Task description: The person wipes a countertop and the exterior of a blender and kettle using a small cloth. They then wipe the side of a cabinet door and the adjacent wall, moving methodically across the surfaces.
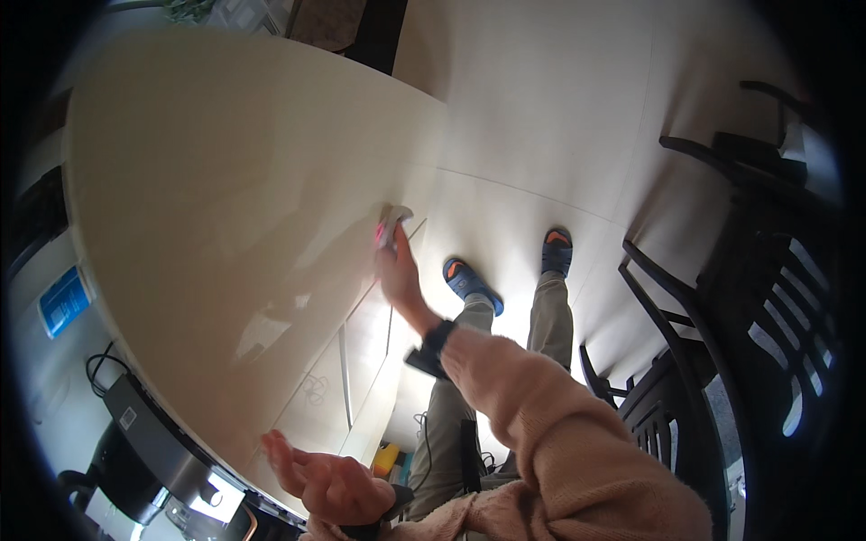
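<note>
My right hand (pixel 400 270) is stretched out over a glossy cream counter top (pixel 203 176), near its front edge. It grips a whitish cloth (pixel 395 220) with a bit of pink showing, pressed against the surface; motion blurs both. A dark band with a device sits on that wrist. My left hand (pixel 331 481) is raised at the bottom of the view, by the near end of the counter. Its fingers are loosely bent and partly apart, with nothing seen in them. Another dark strap is around this wrist.
Dark slatted chairs (pixel 778 291) stand on my right. Along the counter's far left side are a blue card (pixel 64 302) with writing, a black-and-steel appliance (pixel 152 429) with a cable, and a black jug (pixel 125 466). Cabinet fronts (pixel 358 365) lie below the edge. My slippers (pixel 473 284) are on the pale floor.
</note>
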`<state>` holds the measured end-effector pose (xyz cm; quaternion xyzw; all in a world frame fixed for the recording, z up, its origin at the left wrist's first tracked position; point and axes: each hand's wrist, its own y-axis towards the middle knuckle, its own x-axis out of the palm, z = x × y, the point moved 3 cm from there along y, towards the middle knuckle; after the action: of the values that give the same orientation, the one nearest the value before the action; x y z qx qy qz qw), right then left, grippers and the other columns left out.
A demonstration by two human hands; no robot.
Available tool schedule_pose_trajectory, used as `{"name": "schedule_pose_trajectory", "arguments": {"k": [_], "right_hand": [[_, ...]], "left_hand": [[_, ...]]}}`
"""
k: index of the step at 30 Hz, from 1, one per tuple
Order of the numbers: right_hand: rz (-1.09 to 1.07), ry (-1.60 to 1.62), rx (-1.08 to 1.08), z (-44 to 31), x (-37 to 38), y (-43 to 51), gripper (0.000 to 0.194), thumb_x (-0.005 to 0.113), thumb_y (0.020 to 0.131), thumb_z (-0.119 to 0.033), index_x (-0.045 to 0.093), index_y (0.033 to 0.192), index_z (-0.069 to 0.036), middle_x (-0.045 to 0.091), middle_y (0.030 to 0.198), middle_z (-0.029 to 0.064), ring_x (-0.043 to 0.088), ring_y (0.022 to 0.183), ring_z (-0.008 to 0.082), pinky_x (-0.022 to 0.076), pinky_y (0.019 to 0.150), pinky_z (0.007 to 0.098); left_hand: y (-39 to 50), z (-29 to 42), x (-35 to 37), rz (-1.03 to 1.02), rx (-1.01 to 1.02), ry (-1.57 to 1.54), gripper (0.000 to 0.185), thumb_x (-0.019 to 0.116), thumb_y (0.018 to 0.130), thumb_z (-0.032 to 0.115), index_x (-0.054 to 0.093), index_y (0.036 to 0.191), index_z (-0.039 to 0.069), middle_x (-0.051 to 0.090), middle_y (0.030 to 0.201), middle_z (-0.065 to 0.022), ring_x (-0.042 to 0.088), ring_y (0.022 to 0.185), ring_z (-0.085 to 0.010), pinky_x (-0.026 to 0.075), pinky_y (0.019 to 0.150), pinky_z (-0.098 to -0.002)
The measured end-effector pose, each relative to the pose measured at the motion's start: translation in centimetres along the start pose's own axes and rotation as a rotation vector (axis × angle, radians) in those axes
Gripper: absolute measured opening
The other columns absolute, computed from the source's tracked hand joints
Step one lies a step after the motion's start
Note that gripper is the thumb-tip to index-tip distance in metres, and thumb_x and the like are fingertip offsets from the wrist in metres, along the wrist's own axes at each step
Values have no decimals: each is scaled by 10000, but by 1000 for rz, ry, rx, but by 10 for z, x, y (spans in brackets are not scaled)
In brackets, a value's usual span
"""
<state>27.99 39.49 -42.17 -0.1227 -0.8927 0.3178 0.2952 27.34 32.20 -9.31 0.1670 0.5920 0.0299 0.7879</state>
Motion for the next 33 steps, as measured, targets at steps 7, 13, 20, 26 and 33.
{"name": "schedule_pose_trajectory", "arguments": {"k": [7,13,20,26,33], "right_hand": [[-161,-36,-221,-13,62,-103,516,448,1053,-49,330,1552,14,356,1566,222,332,1457,357,386,1141,410],[-530,-188,-531,-37,102,-212,532,458,1035,15,345,1555,3,236,1652,209,194,1544,374,383,1148,426],[182,-288,-29,24,6,-48,483,435,1018,-22,412,1500,-6,619,1344,266,599,1271,401,492,1006,424],[59,-188,-159,22,40,-131,499,468,1061,-136,381,1543,-45,567,1413,169,593,1200,263,508,956,357],[-301,44,-512,-44,68,-196,340,495,1050,-68,496,1385,-11,514,1324,78,479,1244,211,342,1126,337]], "left_hand": [[-26,-18,-37,162,-175,44,290,494,1024,87,516,1314,93,379,1583,-292,324,1494,-484,275,1215,-642],[-7,-33,-66,26,41,208,357,509,1031,109,486,1387,105,304,1630,-280,304,1497,-503,262,1214,-630],[-18,-43,-66,-13,63,182,417,571,1025,177,475,1427,126,269,1649,-264,264,1526,-467,219,1232,-611],[-20,-47,-54,-83,-12,175,509,575,1025,186,420,1500,84,290,1651,-243,270,1531,-440,225,1239,-562],[-20,-44,-50,-19,-30,115,585,454,1074,344,357,1546,12,345,1631,-236,288,1537,-392,175,1251,-555]]}}
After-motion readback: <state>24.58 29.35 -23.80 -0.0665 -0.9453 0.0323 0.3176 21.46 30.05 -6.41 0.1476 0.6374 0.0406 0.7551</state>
